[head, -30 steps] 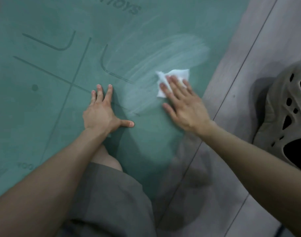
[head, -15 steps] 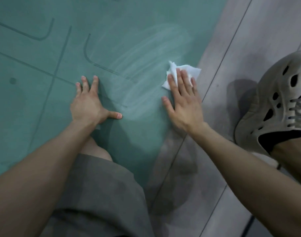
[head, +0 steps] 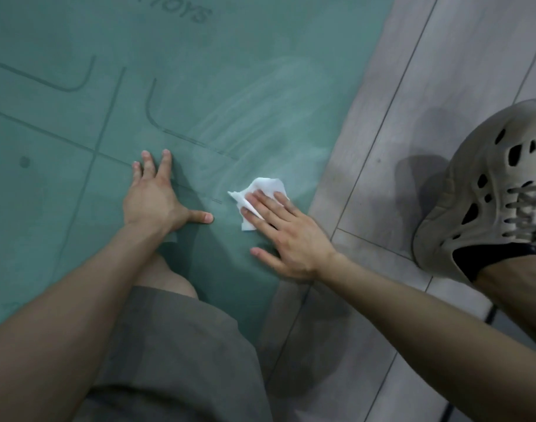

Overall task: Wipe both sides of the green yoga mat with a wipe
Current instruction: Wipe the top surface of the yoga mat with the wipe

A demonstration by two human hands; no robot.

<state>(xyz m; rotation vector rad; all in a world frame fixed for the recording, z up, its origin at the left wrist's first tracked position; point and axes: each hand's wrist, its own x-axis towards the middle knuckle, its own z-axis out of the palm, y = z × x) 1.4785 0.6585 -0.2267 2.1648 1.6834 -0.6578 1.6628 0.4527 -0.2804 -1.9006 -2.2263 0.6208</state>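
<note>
While the green mat lay flat across the left and centre of the frame, the left hand pressed on it, fingers straight and spread. Just right of it, the right hand pressed the wipe flat under straight fingers, near the mat's diagonal right edge. Streaks showed above the wipe; unstreaked mat lay leftward, likely the next way to go. A shoe stood far right.

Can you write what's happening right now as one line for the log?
right hand: presses wipe on green yoga mat, near its right edge | left hand: flat on mat | streaks: beyond wipe
</note>
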